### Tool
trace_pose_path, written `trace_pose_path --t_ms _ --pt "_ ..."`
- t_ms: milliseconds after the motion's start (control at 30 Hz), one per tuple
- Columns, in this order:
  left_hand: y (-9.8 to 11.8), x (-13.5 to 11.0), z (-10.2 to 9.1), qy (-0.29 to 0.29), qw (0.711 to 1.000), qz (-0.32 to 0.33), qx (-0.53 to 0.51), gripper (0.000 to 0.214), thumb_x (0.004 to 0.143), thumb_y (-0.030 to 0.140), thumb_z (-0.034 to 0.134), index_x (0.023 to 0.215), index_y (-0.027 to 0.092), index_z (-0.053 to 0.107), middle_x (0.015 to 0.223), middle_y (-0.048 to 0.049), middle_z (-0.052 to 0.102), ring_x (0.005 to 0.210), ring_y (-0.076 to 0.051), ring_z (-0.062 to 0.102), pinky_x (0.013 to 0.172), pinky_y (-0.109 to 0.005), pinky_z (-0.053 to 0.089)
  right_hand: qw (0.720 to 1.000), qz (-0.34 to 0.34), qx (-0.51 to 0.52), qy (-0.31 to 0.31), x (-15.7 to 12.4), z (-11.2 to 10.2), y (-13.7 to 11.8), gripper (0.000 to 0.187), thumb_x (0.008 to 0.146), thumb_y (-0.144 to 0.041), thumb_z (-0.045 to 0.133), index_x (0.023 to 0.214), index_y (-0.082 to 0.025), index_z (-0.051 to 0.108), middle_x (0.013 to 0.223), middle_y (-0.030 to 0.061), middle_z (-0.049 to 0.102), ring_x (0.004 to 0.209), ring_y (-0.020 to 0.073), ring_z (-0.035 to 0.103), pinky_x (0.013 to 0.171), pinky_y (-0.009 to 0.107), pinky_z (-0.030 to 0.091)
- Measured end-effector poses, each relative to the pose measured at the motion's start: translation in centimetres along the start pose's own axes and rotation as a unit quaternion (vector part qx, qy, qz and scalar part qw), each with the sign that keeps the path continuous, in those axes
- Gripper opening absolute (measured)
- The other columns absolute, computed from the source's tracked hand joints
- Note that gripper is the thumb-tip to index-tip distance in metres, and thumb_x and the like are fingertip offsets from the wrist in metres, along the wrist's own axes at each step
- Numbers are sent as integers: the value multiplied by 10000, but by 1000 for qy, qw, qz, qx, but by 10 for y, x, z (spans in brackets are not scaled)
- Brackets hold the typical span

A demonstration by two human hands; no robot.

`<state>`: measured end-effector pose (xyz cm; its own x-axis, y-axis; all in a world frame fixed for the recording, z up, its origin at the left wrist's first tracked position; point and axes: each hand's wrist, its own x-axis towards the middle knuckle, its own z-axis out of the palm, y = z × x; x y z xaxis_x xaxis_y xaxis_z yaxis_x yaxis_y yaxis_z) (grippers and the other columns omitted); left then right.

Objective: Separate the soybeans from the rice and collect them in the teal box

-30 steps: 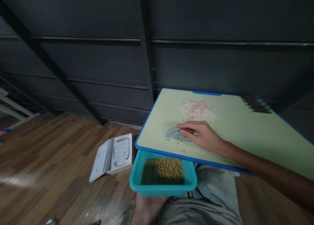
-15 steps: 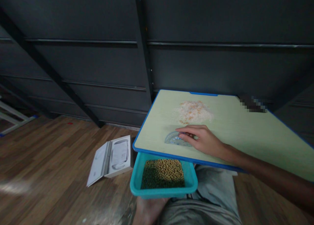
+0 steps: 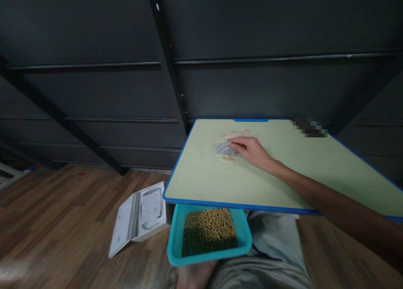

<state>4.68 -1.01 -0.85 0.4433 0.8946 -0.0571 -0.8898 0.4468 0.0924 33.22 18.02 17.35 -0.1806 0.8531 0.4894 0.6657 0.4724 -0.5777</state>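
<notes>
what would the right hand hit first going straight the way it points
The right hand, protractor in its grip, would probably brush the left fringe of the pale heap; depth is unclear.

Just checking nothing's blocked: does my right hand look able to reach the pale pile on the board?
Likely yes. The right hand is right by the pale pile, with no visible barrier between; its fingers hold a clear protractor, which may hinder picking up crumbs.
</notes>
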Motion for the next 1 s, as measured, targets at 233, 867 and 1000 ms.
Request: trace_pose_path --t_ms 233,867,1000 --pt "8 -1 -1 46 998 5 52 363 1018 441 458 1237 418 746 1337 -41 743 1295 -348 662 1223 -631 349 999 4 35 -3 -4 4 0 252 984 -267 657 1182 -203 798 1127 108 807 943 228 756 856 393 595" --pt "8 -1 -5 45 996 46 56 397 1040 445 420 1303 388 711 1297 -56 781 1224 -320 714 1159 -642 442 993 31 109 -35 -16 10 -12 265 970 -300 656 1178 -224 802 1038 86 813 807 188 735 739 341 596" --pt "4 4 1 29 997 41 61 402 1044 445 413 1242 363 754 1291 -64 786 1236 -323 704 1175 -647 422 991 25 122 -45 -19 10 -16 265 969 -297 653 1171 -206 798 1044 80 811 774 169 725 741 336 590"
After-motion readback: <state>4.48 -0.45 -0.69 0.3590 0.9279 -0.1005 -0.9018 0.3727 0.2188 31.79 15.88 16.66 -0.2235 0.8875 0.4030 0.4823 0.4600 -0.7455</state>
